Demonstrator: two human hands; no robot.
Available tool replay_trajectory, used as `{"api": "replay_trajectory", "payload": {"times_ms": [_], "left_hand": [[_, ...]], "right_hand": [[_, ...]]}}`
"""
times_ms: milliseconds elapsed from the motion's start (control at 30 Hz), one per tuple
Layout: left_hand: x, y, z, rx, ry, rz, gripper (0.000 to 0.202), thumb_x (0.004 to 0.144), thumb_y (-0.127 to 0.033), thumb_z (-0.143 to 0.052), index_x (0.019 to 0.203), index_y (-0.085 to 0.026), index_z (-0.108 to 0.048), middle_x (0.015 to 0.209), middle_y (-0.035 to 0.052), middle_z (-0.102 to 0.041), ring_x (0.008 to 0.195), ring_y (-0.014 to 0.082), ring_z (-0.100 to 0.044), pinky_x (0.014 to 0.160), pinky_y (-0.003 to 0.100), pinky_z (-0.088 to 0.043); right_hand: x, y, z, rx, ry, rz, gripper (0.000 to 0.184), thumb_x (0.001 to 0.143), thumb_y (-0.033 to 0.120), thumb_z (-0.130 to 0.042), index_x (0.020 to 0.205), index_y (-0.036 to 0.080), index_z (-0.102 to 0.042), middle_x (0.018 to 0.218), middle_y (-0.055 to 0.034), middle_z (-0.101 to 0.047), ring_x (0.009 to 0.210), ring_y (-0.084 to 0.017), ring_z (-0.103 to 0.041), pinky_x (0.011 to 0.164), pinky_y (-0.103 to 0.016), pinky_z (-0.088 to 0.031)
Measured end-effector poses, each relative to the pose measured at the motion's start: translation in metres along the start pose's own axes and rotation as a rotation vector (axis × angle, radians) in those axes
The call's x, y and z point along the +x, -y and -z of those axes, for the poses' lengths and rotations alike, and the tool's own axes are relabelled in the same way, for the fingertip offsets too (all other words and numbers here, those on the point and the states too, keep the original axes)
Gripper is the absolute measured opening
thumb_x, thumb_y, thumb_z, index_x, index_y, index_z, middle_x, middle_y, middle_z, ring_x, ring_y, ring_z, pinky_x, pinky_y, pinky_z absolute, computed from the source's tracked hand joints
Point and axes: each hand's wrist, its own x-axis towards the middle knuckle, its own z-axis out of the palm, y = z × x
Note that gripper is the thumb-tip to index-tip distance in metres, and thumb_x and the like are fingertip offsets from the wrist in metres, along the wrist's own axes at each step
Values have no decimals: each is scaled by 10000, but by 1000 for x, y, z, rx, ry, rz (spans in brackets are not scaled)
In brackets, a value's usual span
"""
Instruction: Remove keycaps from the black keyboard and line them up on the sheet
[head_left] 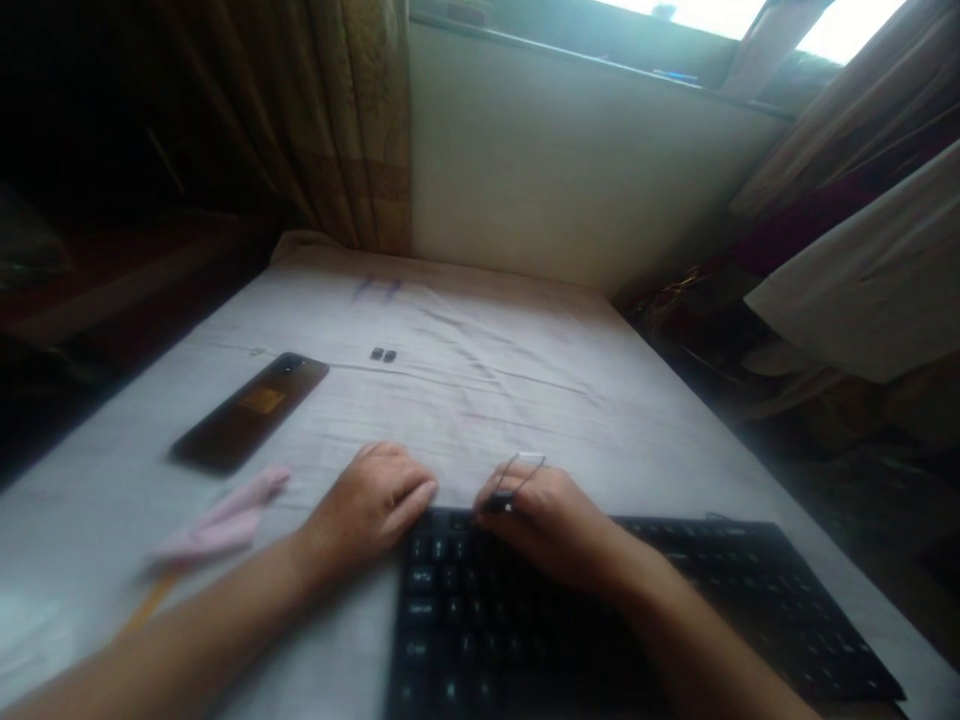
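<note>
A black keyboard (465, 640) lies along the near edge, partly hidden by my right forearm. Over its top row, my right hand (551, 525) pinches a small black piece with a thin wire loop (504, 498); the loop sticks up and away from the fingers. My left hand (379, 500) rests at the keyboard's top left corner, fingers curled under and thumb pointing right. Whatever those curled fingers may hold is hidden. Farther up the sheet lie two small black pieces, one left (377, 354) and one right (390, 356), looking like keycaps.
A dark phone (255, 410) lies face down on the pale sheet (525, 350) at the left. Closer to my left forearm are a pink cloth (217, 525) and a thin orange stick (150, 605). Behind stand a wall (547, 170) and a curtain (367, 120); cloths hang at the right.
</note>
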Motion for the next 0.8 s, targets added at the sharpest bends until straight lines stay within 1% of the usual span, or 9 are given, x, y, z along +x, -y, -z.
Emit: {"api": "replay_trajectory", "payload": {"times_ms": [200,367,500,567,700,800], "left_hand": [[0,0,0,5,6,3,244,928,-284,-456,800,-201,-646,734,12,-660,755,178,-552,774,331,-395],[-1,-1,0,20,17,4,258,933,-289,-439,825,-210,-661,753,17,-667,777,186,-557,791,345,-397],[-1,-2,1,65,16,-40,293,941,-291,-404,811,-206,-653,739,19,-665,739,184,-552,784,354,-403],[-1,-2,1,77,17,-53,295,942,-288,-398,809,-204,-648,738,21,-666,729,184,-552,773,354,-408],[0,0,0,80,18,-38,273,939,-281,-405,847,-211,-653,769,25,-671,756,187,-558,782,354,-410],[-1,0,-1,84,17,-29,274,936,-281,-408,832,-210,-651,764,24,-669,750,186,-553,779,354,-410]], "right_hand": [[0,-1,-7,-127,-2,31,194,926,223,-483,787,173,-608,746,-35,-601,657,-136,-550,627,-247,-456],[-1,2,-13,-168,-21,36,209,940,223,-440,782,181,-569,747,-37,-582,651,-139,-529,616,-252,-442],[-1,2,-18,-201,-59,67,209,935,202,-426,757,191,-534,694,-25,-561,605,-137,-498,585,-250,-432],[-1,1,-19,-196,-82,77,216,933,189,-410,747,195,-520,683,-25,-556,593,-137,-489,572,-252,-427],[-1,-2,-20,-141,-134,95,214,932,192,-395,752,195,-510,702,-37,-571,631,-149,-511,585,-260,-432],[-2,-3,-17,-69,-175,83,190,922,201,-421,760,198,-521,695,-26,-577,634,-143,-528,594,-252,-441]]}}
